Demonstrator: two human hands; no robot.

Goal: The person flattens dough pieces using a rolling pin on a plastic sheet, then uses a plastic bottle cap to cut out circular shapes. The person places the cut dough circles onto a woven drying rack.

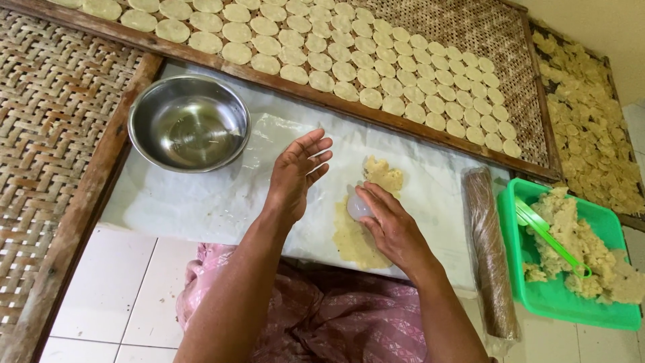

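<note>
Woven bamboo matting [47,87] fills the far left, and just right of it a steel bowl [189,122] holding a little clear liquid sits on the white plastic sheet [201,195] spread over the floor. Right of the bowl, the left hand [295,171] hovers above the sheet with palm open and fingers spread, gripping nothing. Next comes the work itself: a flattened patch of pale dough [356,235] lies on the sheet near the person's lap, and the right hand [390,225] closes its fingers around a small clear round cutter [357,205], pressing it into the dough's left edge. To cut well, it seems wise to press straight down, keep the cutter level, and place each cut just beside the last so little dough is wasted. Farther right, a rolling pin wrapped in plastic [489,252] lies on the floor, then a green tray [537,296] with crumbly dough and a green scoop [551,238]. Across the far side, a framed mat carries rows of cut dough discs [376,60].
</note>
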